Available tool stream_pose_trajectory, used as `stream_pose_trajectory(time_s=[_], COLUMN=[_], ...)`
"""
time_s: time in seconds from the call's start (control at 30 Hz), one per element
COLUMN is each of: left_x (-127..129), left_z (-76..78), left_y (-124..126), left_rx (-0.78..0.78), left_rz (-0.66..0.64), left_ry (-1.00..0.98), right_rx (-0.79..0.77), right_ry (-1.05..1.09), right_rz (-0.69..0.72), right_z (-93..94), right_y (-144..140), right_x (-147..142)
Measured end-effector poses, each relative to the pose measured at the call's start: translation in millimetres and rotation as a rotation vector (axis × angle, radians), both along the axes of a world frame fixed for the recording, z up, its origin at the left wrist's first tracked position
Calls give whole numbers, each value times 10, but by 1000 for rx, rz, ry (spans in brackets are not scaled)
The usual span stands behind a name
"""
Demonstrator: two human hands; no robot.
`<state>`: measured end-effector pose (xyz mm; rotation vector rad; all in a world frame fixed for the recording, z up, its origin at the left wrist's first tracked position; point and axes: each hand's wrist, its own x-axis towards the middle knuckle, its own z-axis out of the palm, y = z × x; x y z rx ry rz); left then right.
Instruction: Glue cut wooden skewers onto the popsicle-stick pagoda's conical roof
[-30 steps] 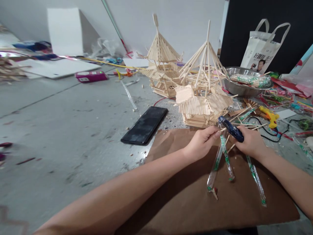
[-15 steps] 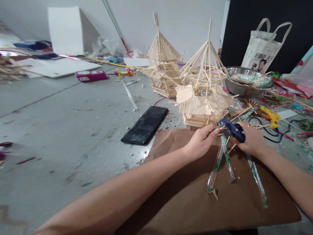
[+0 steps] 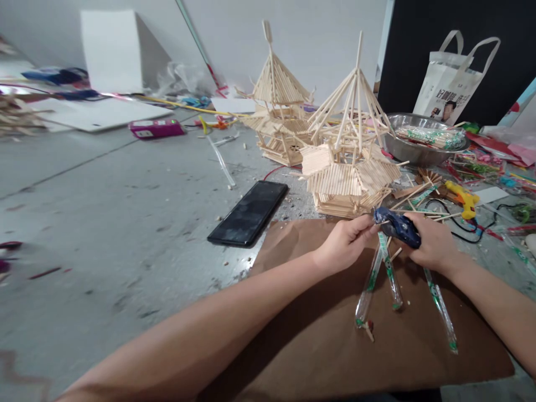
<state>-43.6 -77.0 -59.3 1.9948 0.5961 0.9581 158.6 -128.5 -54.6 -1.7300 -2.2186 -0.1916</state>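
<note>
In the head view, my right hand [image 3: 435,243] is closed round a dark blue hand cutter [image 3: 397,227], whose head points left. My left hand [image 3: 345,243] pinches a thin wooden stick [image 3: 384,223] at the cutter's jaws; most of the stick is hidden by fingers and tool. Clear wrappers with green print [image 3: 390,279] lie below my hands on a brown sheet [image 3: 318,335]. Just behind my hands stands a pavilion model [image 3: 335,178] made of wooden sticks, its upper roof only bare ribs. Behind it is a second stick pavilion [image 3: 278,89] with a filled-in roof.
A black phone [image 3: 249,214] lies left of the brown sheet. To the right are a yellow glue gun [image 3: 463,199] with a black cord and loose sticks. A metal bowl [image 3: 427,156] holds wrapped sticks, with a white bag [image 3: 450,84] behind. A purple box [image 3: 157,129] sits farther left.
My left hand has shifted slightly right, towards the cutter, and its fingers have turned a little. The cutter has tilted slightly; both hands keep their grips.
</note>
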Motion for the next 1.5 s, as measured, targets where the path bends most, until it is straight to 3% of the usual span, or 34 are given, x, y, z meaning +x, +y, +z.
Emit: stream_pose_trajectory(time_s=[0.73,1.17,1.5], left_x=[3,-24,-18], left_z=[40,37,15], left_y=[-15,4,-14], left_rx=[12,125,72], left_rz=[9,44,73], left_ry=[35,92,62], right_rx=[7,-53,-73], right_ry=[4,3,-19], right_rz=[16,-8,-16], right_z=[16,54,81], right_y=[-5,-28,-39], right_x=[0,-19,-26])
